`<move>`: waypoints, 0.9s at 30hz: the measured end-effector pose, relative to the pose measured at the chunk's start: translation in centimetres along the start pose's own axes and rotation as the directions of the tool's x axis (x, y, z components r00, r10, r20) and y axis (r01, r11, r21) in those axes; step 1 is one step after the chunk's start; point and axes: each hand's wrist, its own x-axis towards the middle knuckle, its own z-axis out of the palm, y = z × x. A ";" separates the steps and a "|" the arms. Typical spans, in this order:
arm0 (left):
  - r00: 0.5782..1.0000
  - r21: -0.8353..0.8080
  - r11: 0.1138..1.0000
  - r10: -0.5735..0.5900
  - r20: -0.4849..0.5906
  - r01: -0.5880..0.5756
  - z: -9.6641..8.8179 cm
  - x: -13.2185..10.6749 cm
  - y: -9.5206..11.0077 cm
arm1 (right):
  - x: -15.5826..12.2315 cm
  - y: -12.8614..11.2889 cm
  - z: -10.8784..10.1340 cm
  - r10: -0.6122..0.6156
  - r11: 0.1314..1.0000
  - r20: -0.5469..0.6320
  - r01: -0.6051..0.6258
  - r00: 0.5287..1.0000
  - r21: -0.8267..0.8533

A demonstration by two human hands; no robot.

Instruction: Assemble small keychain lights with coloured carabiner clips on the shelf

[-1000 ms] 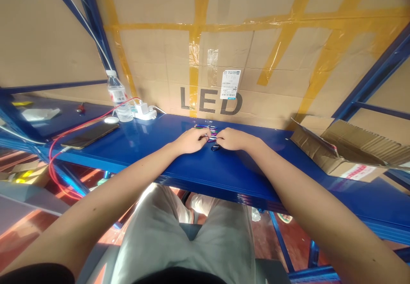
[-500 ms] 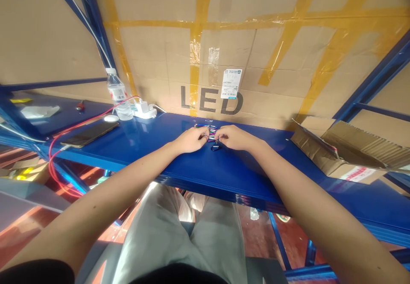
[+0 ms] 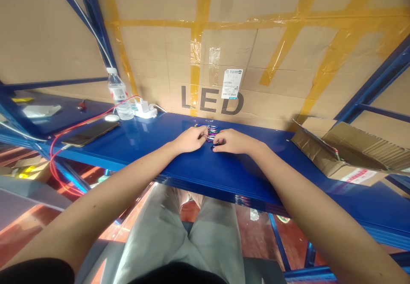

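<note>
A small pile of shiny, many-coloured carabiners [image 3: 212, 133] lies on the blue shelf [image 3: 188, 168], between my two hands. My left hand [image 3: 192, 139] rests at the pile's left side, thumb and fingers pinched together on a small shiny piece, apparently a carabiner. From the right, my right hand [image 3: 231, 141] reaches over a dark carabiner [image 3: 212, 148] lying in front of the pile. Its fingers curl down around that carabiner and cover most of it, so their exact hold on it is hidden.
An opened cardboard box [image 3: 339, 156] sits to the right. On the left are a phone [image 3: 91, 133], a water bottle [image 3: 120, 96], a white power strip [image 3: 145, 112] and a red cable [image 3: 53, 160]. Behind stands a large taped carton [image 3: 153, 62] marked LED.
My right hand has lowered slightly toward me, its fingers now over the dark carabiner that lay uncovered before. My left hand stays nearly in place.
</note>
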 end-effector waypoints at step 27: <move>0.959 0.234 0.938 0.219 0.178 -0.257 -2.1 -0.8 -0.1 | -0.4 -0.3 -1.6 0.250 0.959 -0.251 -0.274 0.935 -0.064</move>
